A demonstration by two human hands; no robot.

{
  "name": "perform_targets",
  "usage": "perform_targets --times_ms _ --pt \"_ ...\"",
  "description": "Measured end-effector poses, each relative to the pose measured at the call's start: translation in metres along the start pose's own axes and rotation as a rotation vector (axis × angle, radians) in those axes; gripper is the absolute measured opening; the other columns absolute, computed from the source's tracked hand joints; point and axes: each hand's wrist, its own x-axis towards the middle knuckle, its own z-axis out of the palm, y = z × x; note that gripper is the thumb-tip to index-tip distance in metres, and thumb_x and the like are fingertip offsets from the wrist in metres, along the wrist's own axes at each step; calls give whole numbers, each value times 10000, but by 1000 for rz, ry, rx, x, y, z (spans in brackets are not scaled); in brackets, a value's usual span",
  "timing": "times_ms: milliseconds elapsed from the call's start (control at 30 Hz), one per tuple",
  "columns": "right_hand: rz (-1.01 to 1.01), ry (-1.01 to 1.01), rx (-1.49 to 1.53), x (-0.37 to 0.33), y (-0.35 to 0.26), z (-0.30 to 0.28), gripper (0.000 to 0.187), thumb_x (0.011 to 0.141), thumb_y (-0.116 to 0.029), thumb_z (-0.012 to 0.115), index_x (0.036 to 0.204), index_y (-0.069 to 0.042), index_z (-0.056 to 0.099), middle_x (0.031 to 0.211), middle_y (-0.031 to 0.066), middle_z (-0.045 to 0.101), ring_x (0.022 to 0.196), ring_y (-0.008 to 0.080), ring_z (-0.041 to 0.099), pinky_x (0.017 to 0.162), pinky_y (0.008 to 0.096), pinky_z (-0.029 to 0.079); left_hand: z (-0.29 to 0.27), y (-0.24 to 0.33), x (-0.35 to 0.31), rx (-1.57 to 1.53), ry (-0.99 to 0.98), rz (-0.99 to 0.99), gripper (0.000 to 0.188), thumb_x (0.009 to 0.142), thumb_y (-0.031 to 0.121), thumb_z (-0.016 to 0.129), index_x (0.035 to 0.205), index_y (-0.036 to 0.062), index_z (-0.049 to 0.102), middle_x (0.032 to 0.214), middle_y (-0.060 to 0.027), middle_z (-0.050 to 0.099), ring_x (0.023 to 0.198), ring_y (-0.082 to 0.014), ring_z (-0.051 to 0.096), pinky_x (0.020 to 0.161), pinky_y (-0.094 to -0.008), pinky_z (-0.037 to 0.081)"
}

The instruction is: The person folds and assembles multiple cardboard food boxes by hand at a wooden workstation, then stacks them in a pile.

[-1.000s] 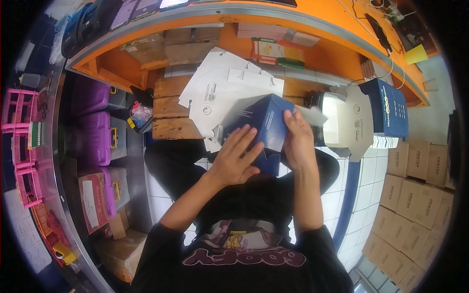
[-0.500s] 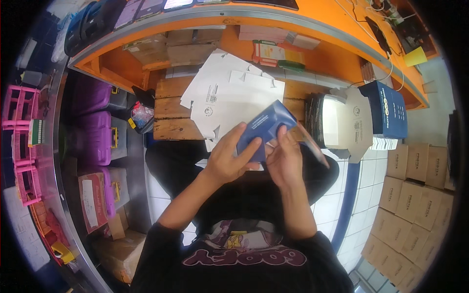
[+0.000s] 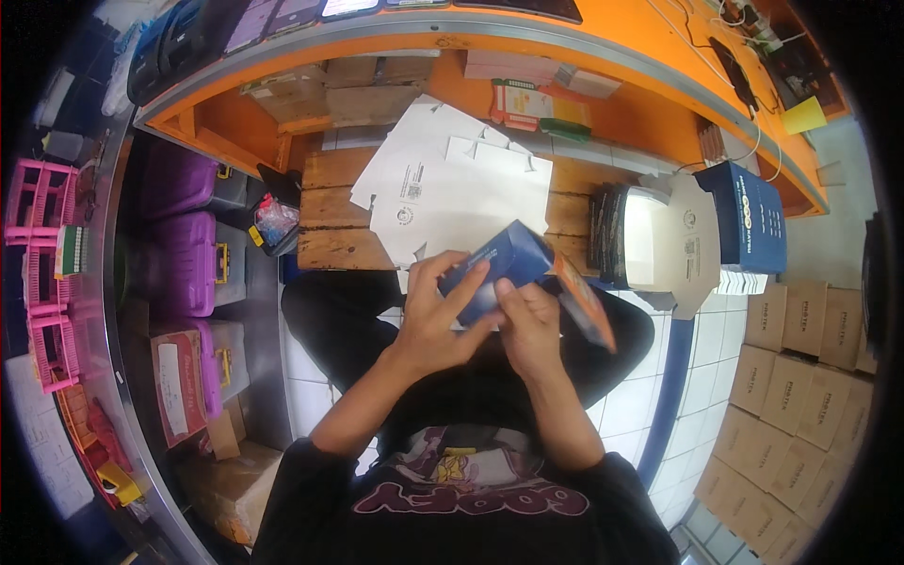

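Note:
A small blue cardboard box [image 3: 511, 256], partly folded, is held tilted above my lap. From its right side a flap [image 3: 586, 306] with an orange face hangs out, blurred. My left hand [image 3: 428, 320] grips the box's left side, thumb and fingers closed against the card. My right hand [image 3: 535, 330] is closed at the near right edge, its thumb pressed on the card. Just beyond the hands, flat white carton blanks [image 3: 461, 193] with cut tabs lie overlapping on a low wooden bench [image 3: 330, 235].
Right of the bench stand upright dark-edged blanks [image 3: 607, 235], an open card piece [image 3: 692, 245] and a blue box [image 3: 749, 217]. An orange table [image 3: 621, 38] spans the far side. Purple-lidded bins [image 3: 193, 264] line the left; brown cartons [image 3: 782, 395] are stacked at right.
The blue box has come slightly nearer and tilted, and its flap has swung to show orange. Both hands shifted with it; my right fingers curl in more.

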Motion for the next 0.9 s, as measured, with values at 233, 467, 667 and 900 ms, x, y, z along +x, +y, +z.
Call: perform_targets --times_ms 233,467,667,900 --pt "187 -276 525 -15 -32 -19 313 969 -49 625 1249 87 654 1208 171 714 1067 252 722 915 390 606 -28 -6 14 -406 -429 -218 1398 636 264 961 1664 26 45 1572 -311 358 1443 -476 402 1195 -471 343" --pt "42 -233 101 27 -19 -43 617 1013 -369 658 1444 48 516 1400 191 626 1282 273 617 1120 414 472 24 -51 -47 -943 -319 -765 943 770 115 748 1596 21 304 1363 -199 585 1289 -337 579 1123 -425 440" --pt "-419 -753 -1744 16 0 -37 619 906 -374 755 1432 -87 600 1529 156 543 1417 323 515 1185 513 392 40 -86 -59 -1336 21 -1421 588 917 252 596 1433 -21 519 1351 -150 632 1221 -266 624 1047 -379 500" --pt "-236 -646 -1486 41 -6 -60 228 975 -276 668 1141 -178 790 1063 87 779 1017 314 720 1020 469 505 -7 -79 -51 -283 -236 -399 673 850 7 707 1498 76 535 1555 -212 494 1472 -364 449 1194 -418 369"
